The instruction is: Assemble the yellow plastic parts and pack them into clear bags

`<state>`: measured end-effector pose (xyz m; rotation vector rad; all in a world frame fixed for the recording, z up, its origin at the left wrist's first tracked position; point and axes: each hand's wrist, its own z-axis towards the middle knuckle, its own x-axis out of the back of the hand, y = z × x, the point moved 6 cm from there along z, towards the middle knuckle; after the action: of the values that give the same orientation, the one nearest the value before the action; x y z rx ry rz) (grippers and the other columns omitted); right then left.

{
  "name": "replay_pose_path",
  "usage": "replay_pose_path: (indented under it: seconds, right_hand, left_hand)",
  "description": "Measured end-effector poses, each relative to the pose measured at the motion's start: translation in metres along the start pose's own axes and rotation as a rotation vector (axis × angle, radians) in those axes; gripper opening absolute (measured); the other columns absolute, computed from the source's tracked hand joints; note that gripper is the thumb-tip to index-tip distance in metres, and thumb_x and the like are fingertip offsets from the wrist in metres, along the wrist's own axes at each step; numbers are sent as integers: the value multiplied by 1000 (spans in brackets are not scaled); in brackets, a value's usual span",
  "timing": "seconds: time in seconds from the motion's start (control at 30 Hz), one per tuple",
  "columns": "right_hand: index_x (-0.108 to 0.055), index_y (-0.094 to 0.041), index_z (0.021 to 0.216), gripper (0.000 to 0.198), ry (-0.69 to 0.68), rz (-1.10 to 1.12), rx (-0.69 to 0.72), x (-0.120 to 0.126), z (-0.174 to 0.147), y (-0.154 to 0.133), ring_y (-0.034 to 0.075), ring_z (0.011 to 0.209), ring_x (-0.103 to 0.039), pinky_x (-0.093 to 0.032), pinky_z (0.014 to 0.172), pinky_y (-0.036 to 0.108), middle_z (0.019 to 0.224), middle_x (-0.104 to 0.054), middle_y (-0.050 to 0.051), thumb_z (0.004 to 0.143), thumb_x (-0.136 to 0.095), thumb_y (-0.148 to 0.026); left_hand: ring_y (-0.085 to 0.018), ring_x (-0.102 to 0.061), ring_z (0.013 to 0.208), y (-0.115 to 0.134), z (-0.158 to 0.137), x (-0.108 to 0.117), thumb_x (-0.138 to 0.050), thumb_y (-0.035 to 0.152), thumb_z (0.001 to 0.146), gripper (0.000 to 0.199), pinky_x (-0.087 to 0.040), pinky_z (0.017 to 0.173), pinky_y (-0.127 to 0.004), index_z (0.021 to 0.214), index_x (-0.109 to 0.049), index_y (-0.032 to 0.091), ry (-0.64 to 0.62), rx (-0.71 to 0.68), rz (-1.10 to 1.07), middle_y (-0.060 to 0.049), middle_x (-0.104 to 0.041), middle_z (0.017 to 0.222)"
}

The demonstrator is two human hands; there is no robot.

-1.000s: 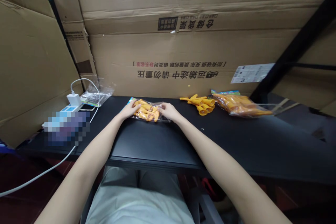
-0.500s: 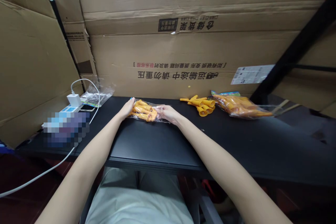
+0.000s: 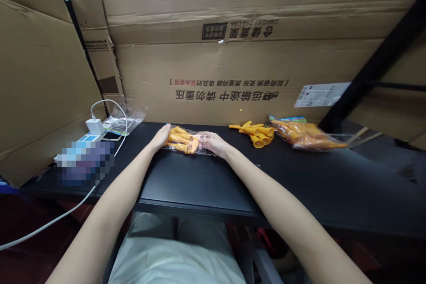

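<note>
A clear plastic bag of yellow-orange cone-shaped pieces point(image 3: 181, 140) lies between my hands at the back of the black table. My left hand point(image 3: 161, 137) is closed on the bag's left end. At the other end, the fingers of my right hand point(image 3: 213, 143) are closed on the bag's clear plastic. Several loose yellow horn-shaped plastic pieces point(image 3: 256, 133) rest in a heap to the right, their flared mouths facing me. Beyond them sits a fuller clear bag of similar orange pieces point(image 3: 304, 135).
Cardboard point(image 3: 206, 62) stands behind the table point(image 3: 196, 186). A white charger point(image 3: 94, 125) with its cable, a power strip, a phone point(image 3: 113, 136) and a crumpled clear bag point(image 3: 128, 120) are at the left. A black post point(image 3: 372, 62) rises at the right.
The right fingers have shifted slightly on the bag's right end. The camera view has moved a touch; the rest stays in place.
</note>
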<state>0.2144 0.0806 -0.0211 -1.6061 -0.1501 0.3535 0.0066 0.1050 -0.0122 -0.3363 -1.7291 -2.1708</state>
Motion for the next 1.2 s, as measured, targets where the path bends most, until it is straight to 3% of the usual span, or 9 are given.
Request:
replay_pose_path:
  seconds: [0.37,0.47,0.57,0.7,0.8,0.9,1.0,1.1,1.2]
  right_hand:
    - [-55,-13,80,17,93,-5,-71,-3,-5,1,13,55,-63,-55,63,28,62,-63,3,75,-56,3]
    - [-54,-14,73,16,191,17,-26,5,-5,-5,12,53,-62,-53,62,27,65,-64,4,76,-52,1]
    - [-59,-14,68,15,202,-6,44,10,-4,-12,12,58,-62,-50,63,27,71,-66,6,81,-50,-11]
    - [-66,-14,70,23,166,-298,169,7,-5,-17,16,77,-62,-47,75,29,80,-69,7,77,-60,-35]
    - [-66,-16,68,12,138,-551,292,2,-4,-19,18,83,-61,-44,84,31,81,-68,5,68,-67,-29]
    - [-61,-18,65,8,229,-812,355,6,-3,-21,20,89,-59,-40,92,37,87,-67,5,71,-60,-23]
    - [-59,-20,68,9,454,-1103,369,21,-6,-27,24,101,-53,-27,102,49,97,-63,6,76,-56,-23]
    - [-59,-19,83,8,639,-1249,357,35,-13,-33,26,106,-48,-23,103,52,105,-59,10,79,-54,-23]
    - [-58,-16,92,17,714,-1262,257,45,-16,-35,28,106,-47,-31,95,50,107,-57,14,82,-53,-29]
  left_hand:
    - [-20,-43,131,-11,8,2,-42,24,89,44,-31,109,-30,130,-51,11,-13,-69,257,-12,-50,138]
    - [-21,-45,129,-7,6,3,-38,22,90,42,-31,109,-32,128,-53,10,16,-92,317,-13,-52,136]
    - [-21,-51,123,-4,5,4,-38,21,89,39,-34,108,-34,123,-57,14,62,-112,343,-10,-58,130]
    - [-21,-55,117,-5,4,6,-39,21,88,37,-38,105,-34,118,-60,18,107,-72,350,-8,-64,120]
    - [-23,-50,123,-3,3,10,-40,17,84,42,-34,108,-36,121,-59,18,83,-45,369,-8,-59,128]
    - [-31,-30,137,0,0,15,-49,20,78,45,-16,113,-52,121,-58,23,58,-33,423,-7,-47,141]
    - [-34,-17,141,6,-5,18,-56,28,75,46,3,109,-63,121,-58,25,45,-51,485,-8,-44,143]
    - [-33,-35,134,13,-9,20,-54,37,79,45,6,111,-57,121,-58,21,50,-63,530,-12,-61,124]
    - [-30,-60,110,19,-12,24,-46,43,84,40,-16,112,-50,108,-66,17,71,-31,510,-10,-73,88]
